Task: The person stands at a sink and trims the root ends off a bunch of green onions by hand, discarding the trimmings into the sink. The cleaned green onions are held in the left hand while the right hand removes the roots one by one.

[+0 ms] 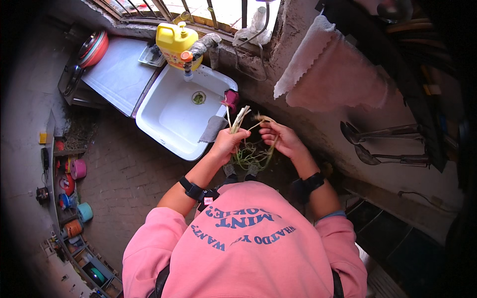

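Observation:
My left hand [226, 142] is closed around a bunch of pale plant stems [239, 118] whose thin green leafy ends hang down between my forearms. Just to the right, my right hand [277, 136] pinches a single stem with a brownish, root-like end [264, 117]; its green part droops below the fingers. The bunch is beside the right rim of a white sink [175, 111]. A grey cloth [214, 129] is draped over that rim, and a dark red cloth or bag [230, 98] lies at the sink's right corner. Green scraps lie in the drain [198, 97].
A yellow jug [177, 41] stands behind the sink by the wrapped tap [187, 61]. Left of it are a metal counter [119, 70] and stacked basins [95, 50]. A pink towel [328, 70] and several ladles [384, 134] hang on the right wall. Shelves with containers stand far left.

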`<state>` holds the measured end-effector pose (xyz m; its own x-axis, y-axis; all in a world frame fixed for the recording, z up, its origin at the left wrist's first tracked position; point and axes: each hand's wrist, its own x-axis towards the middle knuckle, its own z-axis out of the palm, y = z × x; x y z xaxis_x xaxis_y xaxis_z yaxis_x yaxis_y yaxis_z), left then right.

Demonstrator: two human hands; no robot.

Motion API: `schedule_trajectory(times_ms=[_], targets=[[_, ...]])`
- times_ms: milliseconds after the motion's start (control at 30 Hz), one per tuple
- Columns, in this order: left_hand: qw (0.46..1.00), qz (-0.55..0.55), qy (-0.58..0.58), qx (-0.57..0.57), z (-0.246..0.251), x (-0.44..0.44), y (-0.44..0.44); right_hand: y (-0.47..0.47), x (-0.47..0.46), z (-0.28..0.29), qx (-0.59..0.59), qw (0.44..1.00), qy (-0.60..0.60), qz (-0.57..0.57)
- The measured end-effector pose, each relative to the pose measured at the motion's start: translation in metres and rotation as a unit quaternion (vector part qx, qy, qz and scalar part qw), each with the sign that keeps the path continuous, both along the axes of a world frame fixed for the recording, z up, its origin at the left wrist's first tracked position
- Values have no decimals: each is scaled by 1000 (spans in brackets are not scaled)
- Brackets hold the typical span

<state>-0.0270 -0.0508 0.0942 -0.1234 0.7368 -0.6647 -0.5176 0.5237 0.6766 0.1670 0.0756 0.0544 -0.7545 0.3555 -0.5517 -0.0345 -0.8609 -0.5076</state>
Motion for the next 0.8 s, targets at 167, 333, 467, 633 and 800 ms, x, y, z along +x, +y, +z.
schedule_trajectory(times_ms=[167, 333, 467, 633, 800], targets=[[999, -16, -28, -5, -2, -14, -3, 10, 32, -14, 78, 988, -76, 108], [1000, -6, -23, -16, -6, -15, -2, 6, 36, -2, -48, 996, 3, 74], [999, -50, -3, -15, -10, -3, -2, -3, 25, 9, -66, 995, 61, 34], [997, -66, -25, 2, -7, 15, -8, -23, 5, 19, -44, 995, 74, -49], [997, 51, 38, 41, -1, 25, -7, -31, -8, 21, -51, 983, 157, -76]])
